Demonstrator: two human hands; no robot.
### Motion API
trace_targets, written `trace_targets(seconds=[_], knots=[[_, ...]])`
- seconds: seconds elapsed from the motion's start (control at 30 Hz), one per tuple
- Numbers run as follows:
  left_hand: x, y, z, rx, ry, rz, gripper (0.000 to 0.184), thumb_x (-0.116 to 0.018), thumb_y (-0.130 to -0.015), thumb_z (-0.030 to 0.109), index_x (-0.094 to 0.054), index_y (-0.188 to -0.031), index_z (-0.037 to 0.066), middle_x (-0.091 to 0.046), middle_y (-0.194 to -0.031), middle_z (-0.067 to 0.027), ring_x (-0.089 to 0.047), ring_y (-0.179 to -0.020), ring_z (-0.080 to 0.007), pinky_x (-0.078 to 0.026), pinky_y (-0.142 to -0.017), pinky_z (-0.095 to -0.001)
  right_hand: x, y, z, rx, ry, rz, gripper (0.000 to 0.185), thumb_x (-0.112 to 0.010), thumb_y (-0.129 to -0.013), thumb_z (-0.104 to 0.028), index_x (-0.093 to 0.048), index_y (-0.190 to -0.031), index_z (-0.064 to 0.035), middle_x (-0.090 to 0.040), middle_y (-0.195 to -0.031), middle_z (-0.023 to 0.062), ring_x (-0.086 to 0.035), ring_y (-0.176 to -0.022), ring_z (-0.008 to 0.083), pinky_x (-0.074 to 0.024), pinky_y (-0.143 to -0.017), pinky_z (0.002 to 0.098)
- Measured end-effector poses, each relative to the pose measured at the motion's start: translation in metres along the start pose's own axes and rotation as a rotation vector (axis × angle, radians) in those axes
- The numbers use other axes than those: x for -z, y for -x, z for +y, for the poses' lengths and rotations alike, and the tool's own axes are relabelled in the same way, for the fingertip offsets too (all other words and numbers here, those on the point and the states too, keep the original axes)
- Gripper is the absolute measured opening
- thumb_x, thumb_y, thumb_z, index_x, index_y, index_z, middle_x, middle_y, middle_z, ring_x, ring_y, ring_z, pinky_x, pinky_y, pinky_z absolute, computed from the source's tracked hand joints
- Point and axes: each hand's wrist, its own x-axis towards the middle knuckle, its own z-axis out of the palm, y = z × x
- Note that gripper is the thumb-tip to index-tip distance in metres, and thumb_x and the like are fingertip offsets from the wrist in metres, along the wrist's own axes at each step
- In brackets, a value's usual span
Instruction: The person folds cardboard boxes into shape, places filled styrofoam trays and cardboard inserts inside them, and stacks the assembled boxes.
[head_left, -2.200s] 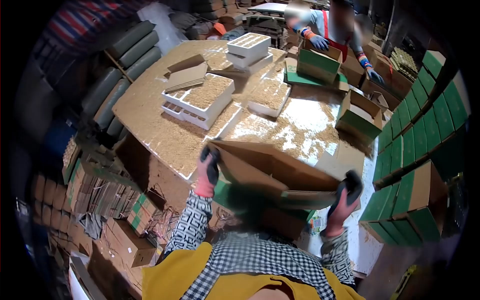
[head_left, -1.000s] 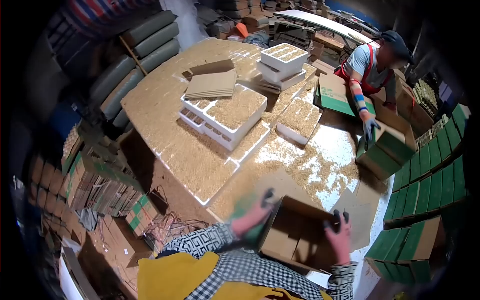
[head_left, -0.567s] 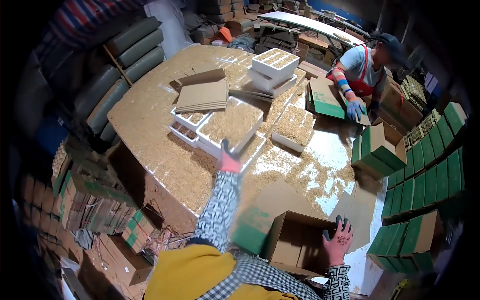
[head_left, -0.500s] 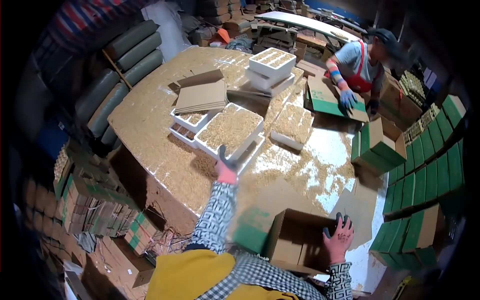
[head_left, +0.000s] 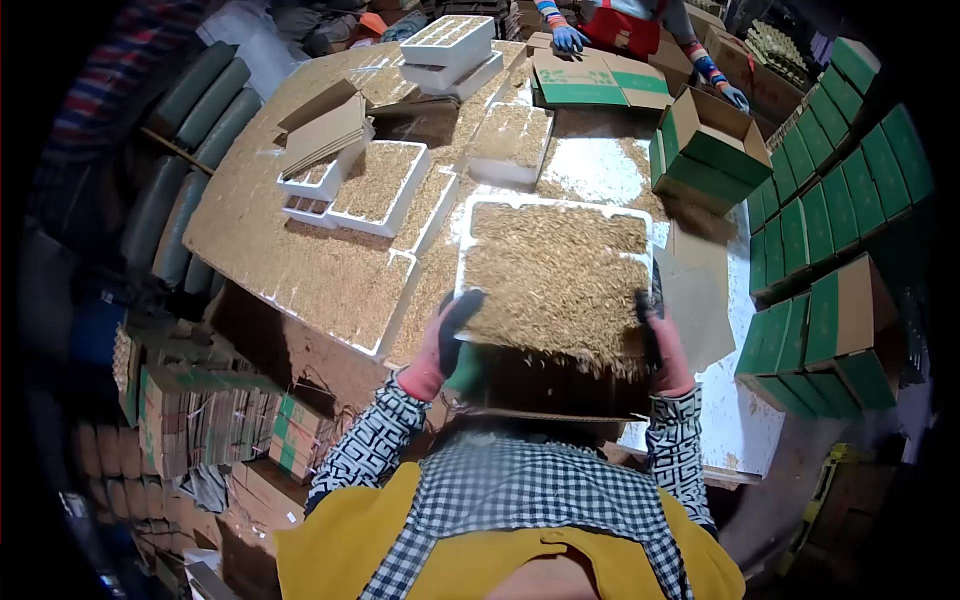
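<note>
A white foam tray (head_left: 555,280) heaped with tan husks is held up in front of me, tilted towards me, with husks spilling over its near edge. My left hand (head_left: 440,340) grips its left side and my right hand (head_left: 662,340) its right side, both in pink gloves with dark fingers. Beneath the tray is an open cardboard box (head_left: 560,390), mostly hidden and in shadow. Further left on the table, another husk-filled tray (head_left: 380,187) rests beside a smaller one with folded cardboard (head_left: 325,135) on it.
The husk-strewn table (head_left: 270,235) carries stacked white trays (head_left: 447,42) and a single tray (head_left: 510,140). Across it, a co-worker's gloved hands are by a flat green carton (head_left: 600,78) and an open box (head_left: 712,150). Rows of green boxes (head_left: 840,210) line the right; cardboard bundles (head_left: 205,425) stand left.
My left hand has come back from the tray stack, and a husk-filled tray is now between both hands above the box. My right hand has left the box. The co-worker's hands have moved apart.
</note>
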Motion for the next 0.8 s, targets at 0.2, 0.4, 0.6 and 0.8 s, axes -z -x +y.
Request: trace_targets(seconds=[0.2,0.4,0.6,0.8], knots=[[-0.028,-0.016,0.035,0.083,-0.087,-0.074,0.044,-0.037,-0.102,0.027,-0.045,-0.133,-0.003,-0.050,-0.131,-0.0166,-0.047,-0.122,-0.0237,-0.034,-0.105,-0.0331,0.008,0.061,-0.068,0.113,0.217,0.146,0.066,-0.069,-0.081,-0.014,-0.040,-0.138,0.0028,-0.058,-0.120,0.0120,-0.059,-0.103,0.0174,-0.0485,-0.087,0.0288],[-0.067,0.006,0.010,-0.046,-0.072,0.202,0.045,-0.040,-0.101,0.029,-0.044,-0.133,-0.003,-0.053,-0.122,-0.0159,-0.051,-0.113,-0.0249,-0.038,-0.100,-0.0355,0.028,0.090,-0.066,0.006,0.372,0.178,0.083,-0.078,-0.069,-0.013,-0.038,-0.140,0.0029,-0.058,-0.121,0.0163,-0.064,-0.090,0.0201,-0.0532,-0.078,0.0292],[-0.006,-0.005,0.004,0.269,0.017,0.088,0.037,-0.042,-0.101,0.026,-0.058,-0.119,-0.001,-0.060,-0.096,-0.0021,-0.053,-0.081,-0.0091,-0.044,-0.073,-0.0223,0.013,0.076,0.024,-0.115,1.198,0.054,0.086,-0.057,-0.086,-0.046,-0.020,-0.144,0.0066,-0.039,-0.136,0.0339,-0.048,-0.123,0.0396,-0.0404,-0.102,0.0386],[-0.079,-0.139,0.078,-0.018,0.051,-0.139,0.029,-0.060,-0.091,0.012,-0.059,-0.116,-0.002,-0.061,-0.100,-0.0083,-0.058,-0.085,-0.0131,-0.047,-0.076,-0.0245,0.028,0.089,0.031,0.658,1.170,0.225,0.045,-0.067,-0.080,-0.017,-0.056,-0.121,-0.0019,-0.055,-0.116,0.0253,-0.055,-0.103,0.0411,-0.0462,-0.090,0.0439]])
